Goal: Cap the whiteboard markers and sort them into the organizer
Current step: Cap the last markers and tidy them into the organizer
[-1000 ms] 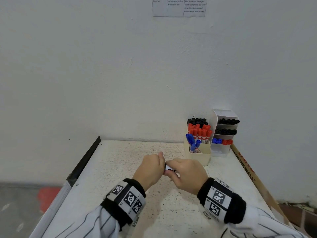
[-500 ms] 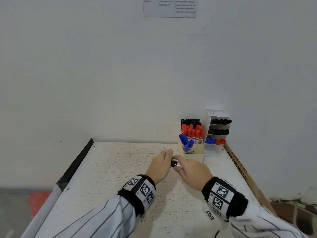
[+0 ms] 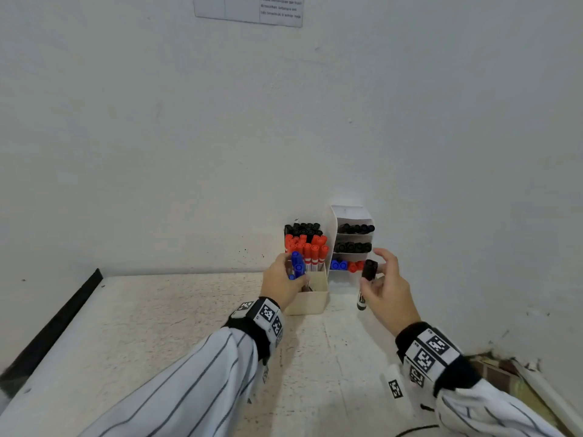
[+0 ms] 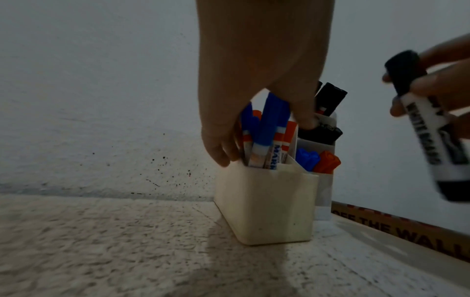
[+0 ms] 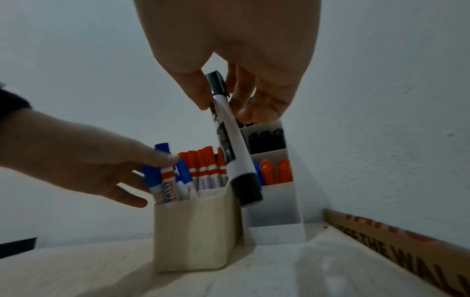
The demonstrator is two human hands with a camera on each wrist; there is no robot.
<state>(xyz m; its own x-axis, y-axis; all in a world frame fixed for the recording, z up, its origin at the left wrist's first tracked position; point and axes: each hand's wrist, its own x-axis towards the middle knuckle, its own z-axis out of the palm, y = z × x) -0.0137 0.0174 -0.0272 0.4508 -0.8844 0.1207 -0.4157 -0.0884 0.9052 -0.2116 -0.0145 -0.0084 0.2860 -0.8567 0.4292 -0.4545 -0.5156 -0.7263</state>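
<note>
My right hand [image 3: 375,274] pinches a capped black whiteboard marker [image 3: 366,280] between thumb and fingers, cap up, in front of the white tiered organizer [image 3: 332,234]. The same black marker [image 5: 229,140] hangs tilted over the right rim of a cream box [image 5: 193,231]. Black markers fill the organizer's upper shelves, and blue and red ones lie in the lowest shelf. My left hand [image 3: 284,272] reaches into the cream box [image 3: 309,302], which stands full of blue, red and black markers. Its straight fingers [image 4: 218,150] and thumb flank the blue markers [image 4: 269,124] without closing on one.
The speckled white table [image 3: 189,326] has a black edge [image 3: 63,316] on the left. A printed cardboard strip [image 4: 406,237] lies along the wall on the right. The box and organizer stand against the back wall. A paper sheet [image 3: 249,9] hangs high on the wall.
The hands have parted after being pressed together over the black marker. My right hand carried the marker toward the organizer, and my left hand moved forward to the cream box.
</note>
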